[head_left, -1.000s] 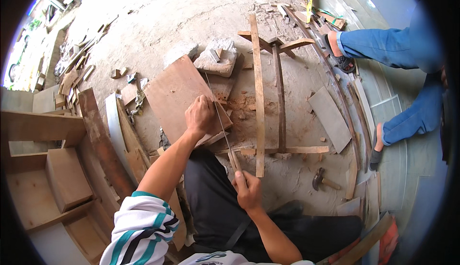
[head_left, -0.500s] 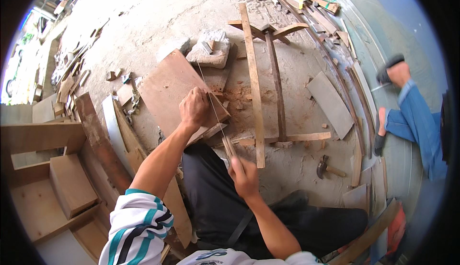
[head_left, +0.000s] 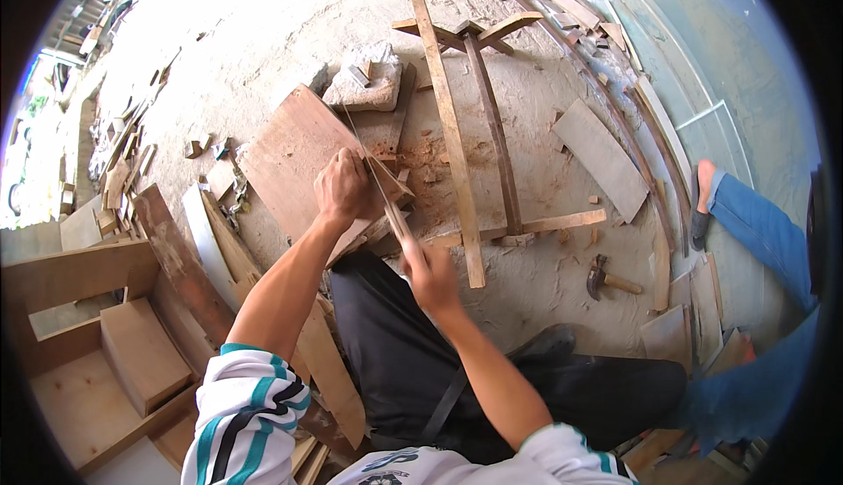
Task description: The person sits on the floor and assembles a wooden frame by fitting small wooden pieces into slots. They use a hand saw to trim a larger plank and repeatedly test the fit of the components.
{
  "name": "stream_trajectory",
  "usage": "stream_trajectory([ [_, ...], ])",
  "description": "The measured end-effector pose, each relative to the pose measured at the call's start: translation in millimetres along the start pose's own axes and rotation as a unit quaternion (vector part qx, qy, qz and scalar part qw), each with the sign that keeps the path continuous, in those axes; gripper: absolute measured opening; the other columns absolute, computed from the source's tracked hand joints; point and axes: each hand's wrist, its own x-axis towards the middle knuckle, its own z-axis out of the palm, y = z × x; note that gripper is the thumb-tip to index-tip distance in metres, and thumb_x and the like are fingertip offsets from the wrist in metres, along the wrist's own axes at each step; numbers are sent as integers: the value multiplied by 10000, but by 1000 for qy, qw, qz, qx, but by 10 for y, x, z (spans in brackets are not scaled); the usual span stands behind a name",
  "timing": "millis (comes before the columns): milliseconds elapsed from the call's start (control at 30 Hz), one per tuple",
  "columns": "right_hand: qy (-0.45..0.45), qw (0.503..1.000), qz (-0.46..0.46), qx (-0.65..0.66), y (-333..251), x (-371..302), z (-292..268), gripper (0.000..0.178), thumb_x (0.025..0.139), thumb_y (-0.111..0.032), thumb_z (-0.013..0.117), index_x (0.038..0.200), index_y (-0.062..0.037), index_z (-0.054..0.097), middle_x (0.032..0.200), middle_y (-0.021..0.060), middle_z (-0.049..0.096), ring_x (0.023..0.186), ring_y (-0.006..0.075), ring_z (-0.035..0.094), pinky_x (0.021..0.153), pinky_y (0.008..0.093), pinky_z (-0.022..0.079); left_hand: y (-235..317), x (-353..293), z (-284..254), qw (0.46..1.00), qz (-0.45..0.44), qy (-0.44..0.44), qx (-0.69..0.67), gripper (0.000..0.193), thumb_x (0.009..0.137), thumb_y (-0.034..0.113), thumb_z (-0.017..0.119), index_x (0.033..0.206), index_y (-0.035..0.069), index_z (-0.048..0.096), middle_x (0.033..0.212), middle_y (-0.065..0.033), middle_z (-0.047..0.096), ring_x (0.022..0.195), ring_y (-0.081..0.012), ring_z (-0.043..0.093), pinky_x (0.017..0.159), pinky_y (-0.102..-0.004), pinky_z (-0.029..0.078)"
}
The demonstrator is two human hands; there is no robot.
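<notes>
A flat brown wooden board (head_left: 294, 156) lies tilted in front of me. My left hand (head_left: 342, 186) is closed at its right-hand edge, bearing down on the board. My right hand (head_left: 428, 273), slightly blurred, grips the wooden handle of a saw (head_left: 397, 222). The saw's thin blade, seen nearly edge-on, runs along the board's right edge, close beside my left knuckles. Reddish sawdust (head_left: 428, 169) is scattered on the ground to the right of the board.
A pale stone block (head_left: 362, 90) sits beyond the board. To the right stand joined wooden strips (head_left: 492, 125), with a hammer (head_left: 606, 279) nearby. A wooden cabinet frame (head_left: 83, 265) is at the left. Another person's blue-jeaned leg (head_left: 760, 222) is at the right.
My right hand and the saw have moved forward and left along the board's edge. The view has shifted a little. The other person's legs have moved, one now nearer me.
</notes>
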Motion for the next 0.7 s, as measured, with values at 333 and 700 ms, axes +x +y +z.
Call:
stream_trajectory([
  [333, 16, 1000, 5, -16, -119, -583, 18, 456, 1025, -334, 504, 752, 10, 627, 617, 156, 606, 591, 297, 642, 577, 400, 468, -83, -49, 9, 999, -31, 21, 13, 371, 1023, 323, 413, 926, 28, 615, 928, -252, 696, 865, -470, 666, 796, -562, 509],
  [700, -5, 999, 43, -4, -132, -861, -112, 472, 1029, -357, 510, 756, 9, 627, 592, 93, 581, 553, 220, 562, 563, 349, 424, -64, -48, 7, 999, -46, 23, 12, 350, 1027, 319, 413, 942, 43, 610, 926, -261, 689, 887, -462, 660, 809, -567, 499],
])
